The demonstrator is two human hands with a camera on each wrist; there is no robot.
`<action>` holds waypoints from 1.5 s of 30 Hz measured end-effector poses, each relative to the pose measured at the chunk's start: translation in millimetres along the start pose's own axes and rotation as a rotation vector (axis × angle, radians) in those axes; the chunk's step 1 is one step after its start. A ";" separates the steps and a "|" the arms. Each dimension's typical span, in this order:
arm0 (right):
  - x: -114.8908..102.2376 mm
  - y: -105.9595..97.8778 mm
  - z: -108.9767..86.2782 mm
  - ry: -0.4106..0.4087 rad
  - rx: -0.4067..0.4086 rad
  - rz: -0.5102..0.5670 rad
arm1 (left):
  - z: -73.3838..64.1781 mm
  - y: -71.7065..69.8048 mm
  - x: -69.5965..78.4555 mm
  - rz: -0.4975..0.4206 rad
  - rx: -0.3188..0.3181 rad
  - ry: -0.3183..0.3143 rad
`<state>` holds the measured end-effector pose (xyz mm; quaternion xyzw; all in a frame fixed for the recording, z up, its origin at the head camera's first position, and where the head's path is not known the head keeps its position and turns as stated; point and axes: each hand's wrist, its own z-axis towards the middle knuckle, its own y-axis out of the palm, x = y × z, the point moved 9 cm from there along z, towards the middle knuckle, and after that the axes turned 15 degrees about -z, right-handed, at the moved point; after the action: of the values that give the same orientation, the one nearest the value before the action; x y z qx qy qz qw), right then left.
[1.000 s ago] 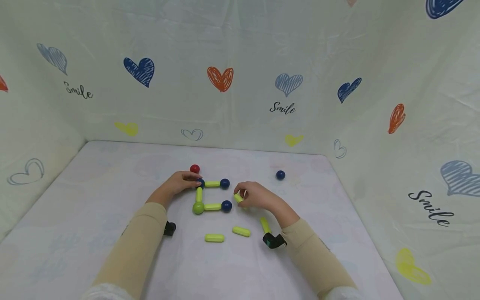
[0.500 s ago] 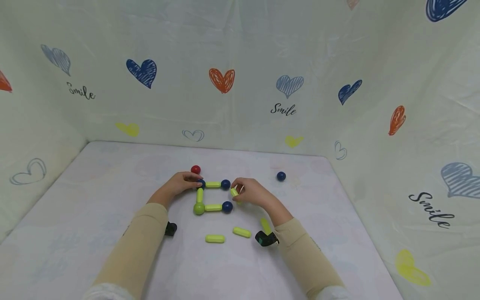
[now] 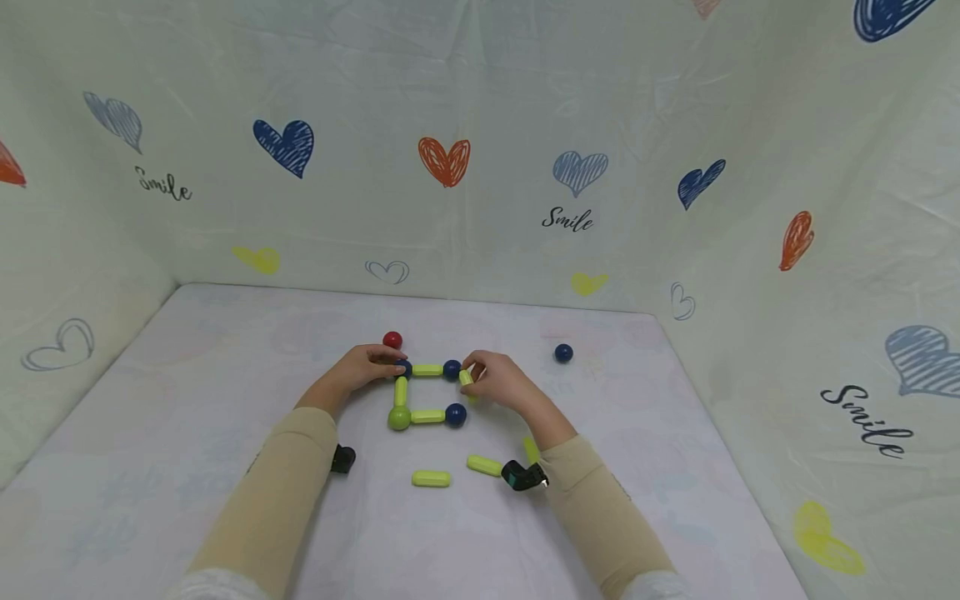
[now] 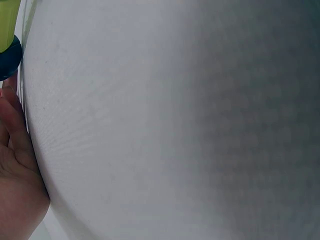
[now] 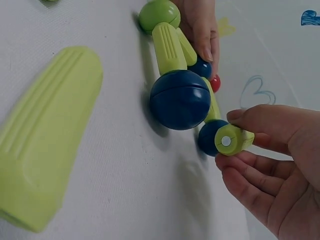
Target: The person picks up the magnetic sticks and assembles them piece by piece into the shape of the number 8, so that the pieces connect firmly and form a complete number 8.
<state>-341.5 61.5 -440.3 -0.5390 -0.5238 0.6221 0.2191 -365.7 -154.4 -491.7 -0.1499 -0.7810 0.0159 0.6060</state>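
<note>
Head view, right grip (image 3: 497,379) pinching lime rod (image 3: 467,379), left grip (image 3: 360,367) holding blue ball (image 3: 408,367)

There are seven yellow-green rods (image 3: 431,479), four blue balls (image 3: 455,415), one green ball (image 3: 399,417) and one red ball (image 3: 392,340).

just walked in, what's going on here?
A person's left hand holds the far-left blue ball of a three-sided ball-and-stick frame. Their right hand pinches a yellow-green stick at the far-right blue ball, contact unclear. It's apart from the near-right blue ball, so that side isn't closed.
</note>
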 end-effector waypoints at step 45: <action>-5.2 14.7 5.9 0.142 0.022 0.105 | -3.0 1.1 2.4 0.019 0.005 -0.015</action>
<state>-340.9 49.5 -451.9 -0.6061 -0.4711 0.5987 0.2286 -363.1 -153.2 -488.8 -0.1557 -0.7842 0.0248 0.6002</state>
